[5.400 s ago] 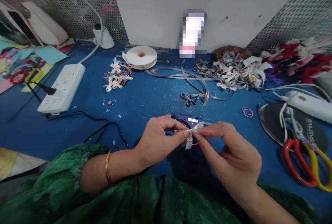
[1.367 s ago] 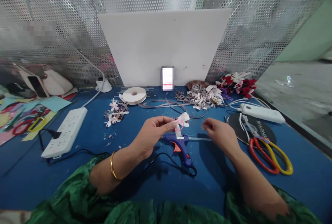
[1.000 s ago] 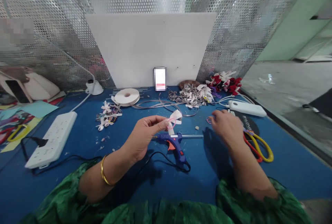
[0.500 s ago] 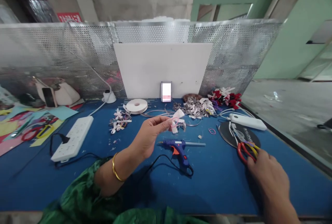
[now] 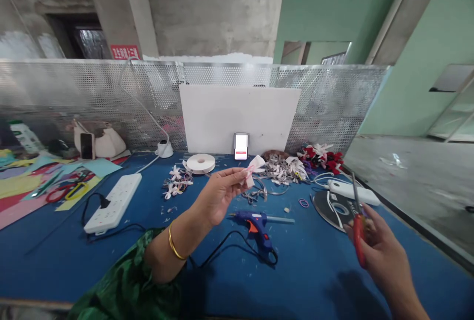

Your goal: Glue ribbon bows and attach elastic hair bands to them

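Between thumb and fingers, my left hand (image 5: 222, 191) pinches a small white ribbon bow (image 5: 255, 168) with a thin pink band on it, held above the table. On the right, my right hand (image 5: 381, 251) is closed round the red handle of a pair of scissors (image 5: 358, 231), whose blades point up and away. Below the bow lies a blue glue gun (image 5: 257, 223) with an orange trigger and a clear stick in its back. A purple elastic band (image 5: 303, 203) rests right of it. Beside the scissors is a black disc (image 5: 333, 211) on the blue table (image 5: 296, 270).
White power strips (image 5: 113, 204) lie left and right. A ribbon roll (image 5: 200, 163), small bows (image 5: 176, 181) and grey-white scraps (image 5: 283, 168) line the back, before a white board (image 5: 240, 112) with a phone (image 5: 241, 145). Coloured sheets (image 5: 22, 189) and other scissors (image 5: 66, 191) are far left.
My right hand has lifted the red-handled scissors off the disc, and their blades now show upright. My left hand still holds the bow. The whole view has tilted up slightly.
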The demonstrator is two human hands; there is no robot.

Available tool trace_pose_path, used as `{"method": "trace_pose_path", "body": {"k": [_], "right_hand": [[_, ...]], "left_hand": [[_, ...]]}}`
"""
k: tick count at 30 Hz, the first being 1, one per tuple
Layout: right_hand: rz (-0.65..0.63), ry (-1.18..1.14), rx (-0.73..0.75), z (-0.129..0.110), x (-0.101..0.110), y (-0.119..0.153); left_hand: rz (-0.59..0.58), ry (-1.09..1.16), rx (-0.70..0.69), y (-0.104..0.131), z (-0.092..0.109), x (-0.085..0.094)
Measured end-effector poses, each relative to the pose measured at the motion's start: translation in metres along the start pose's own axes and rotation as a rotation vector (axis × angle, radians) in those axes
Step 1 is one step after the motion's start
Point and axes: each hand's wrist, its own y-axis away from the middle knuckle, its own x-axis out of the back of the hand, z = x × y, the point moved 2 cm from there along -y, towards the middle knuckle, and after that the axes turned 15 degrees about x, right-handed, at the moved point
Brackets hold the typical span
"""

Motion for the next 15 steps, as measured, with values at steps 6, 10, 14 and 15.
{"method": "trace_pose_path", "body": {"k": [6, 10, 14, 15], "right_hand": [[-0.295, -0.499, 0.047, -0.092, -0.060, -0.040], [-0.457, -0.502, 0.122, -0.101, -0.101, -0.056], [-0.525, -0.324, 0.270, -0.085, -0.125, -0.049], [-0.542, -0.274, 0.306, -0.081, -0.127, -0.045]], "left_hand": [[0.078, 0.163, 0.219, -0.007, -0.023, 0.018], [0.185, 0.307, 0.311, -0.011, -0.042, 0.045], [0.261, 0.426, 0.370, -0.013, -0.057, 0.062], [0.269, 0.447, 0.386, -0.013, -0.059, 0.063]]}}
